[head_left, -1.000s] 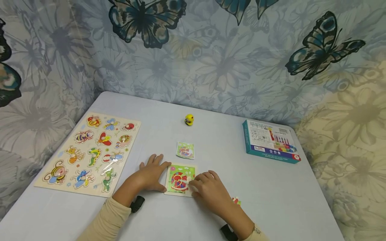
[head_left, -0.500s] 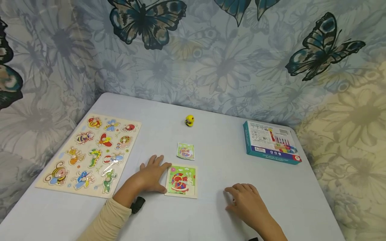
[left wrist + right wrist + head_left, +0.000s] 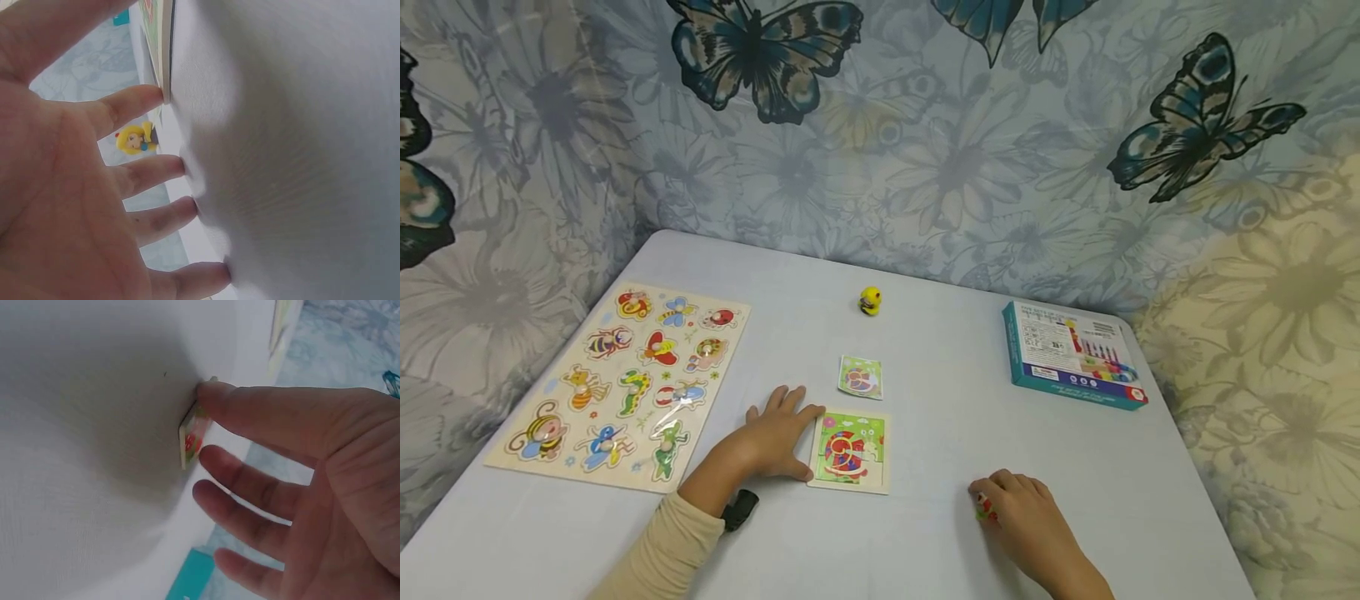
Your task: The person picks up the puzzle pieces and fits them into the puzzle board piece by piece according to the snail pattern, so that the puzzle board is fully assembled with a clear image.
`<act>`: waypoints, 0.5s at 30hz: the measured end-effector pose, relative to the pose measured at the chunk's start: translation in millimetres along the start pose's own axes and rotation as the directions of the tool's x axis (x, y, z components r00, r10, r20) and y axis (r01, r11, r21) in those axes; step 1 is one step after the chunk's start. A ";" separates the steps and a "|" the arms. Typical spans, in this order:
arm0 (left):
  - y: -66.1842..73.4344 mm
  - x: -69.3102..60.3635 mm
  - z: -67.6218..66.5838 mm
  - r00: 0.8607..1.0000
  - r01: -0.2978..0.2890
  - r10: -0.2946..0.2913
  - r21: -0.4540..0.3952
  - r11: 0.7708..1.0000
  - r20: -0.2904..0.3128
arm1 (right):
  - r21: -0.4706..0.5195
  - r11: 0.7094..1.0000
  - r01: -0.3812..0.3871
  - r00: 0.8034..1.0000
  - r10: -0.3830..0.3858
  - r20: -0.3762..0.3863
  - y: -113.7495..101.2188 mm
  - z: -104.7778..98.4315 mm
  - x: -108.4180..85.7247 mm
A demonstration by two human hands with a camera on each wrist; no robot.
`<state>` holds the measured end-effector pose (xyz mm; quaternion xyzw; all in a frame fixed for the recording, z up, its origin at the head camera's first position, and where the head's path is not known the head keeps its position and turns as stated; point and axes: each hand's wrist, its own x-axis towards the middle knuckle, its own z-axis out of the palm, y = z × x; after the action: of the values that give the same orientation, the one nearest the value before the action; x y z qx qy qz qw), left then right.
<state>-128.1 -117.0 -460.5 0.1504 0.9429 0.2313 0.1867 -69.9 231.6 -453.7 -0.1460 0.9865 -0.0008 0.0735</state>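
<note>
A small square puzzle board with a red snail-like picture lies on the white table, its right part showing a pale gap. Beside it, my left hand has its fingers spread, with the thumb and index finger touching the board's left edge. In the left wrist view those fingers stand straight, fingertips on the cloth. Farther right, my right hand pinches a small red and green puzzle piece between thumb and index finger. From the right wrist view, the piece sits tilted at the table surface.
Behind the board lies a small picture card, with a yellow toy figure farther back. A large insect peg puzzle covers the left side. A teal and white box lies at the back right, near the patterned wall.
My right hand has left the board and moved right to the loose piece, where its thumb and index finger now close on it. The left hand stays at the board's edge.
</note>
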 end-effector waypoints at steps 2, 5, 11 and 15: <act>-0.5 -0.1 0.7 1.000 0.000 0.000 -0.003 1.000 -0.001 | -0.015 1.000 -0.009 1.000 0.009 0.008 -0.4 -0.7 -1.6; -0.9 -0.1 1.4 1.000 -0.001 0.001 -0.002 1.000 -0.003 | -0.038 0.999 -0.012 1.000 0.012 0.003 -0.4 -2.4 -4.4; -0.7 0.0 1.0 1.000 -0.004 0.004 -0.002 1.000 -0.003 | -0.025 1.000 -0.006 1.000 0.006 0.003 -0.7 -3.0 -4.2; -0.7 0.3 1.0 1.000 -0.005 0.005 0.000 1.000 -0.001 | -0.011 1.000 0.009 1.000 -0.009 -0.005 -7.5 -4.3 0.7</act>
<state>-128.0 -117.1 -461.8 0.1525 0.9426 0.2320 0.1857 -69.0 224.2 -449.3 -0.1507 0.9861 0.0038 0.0703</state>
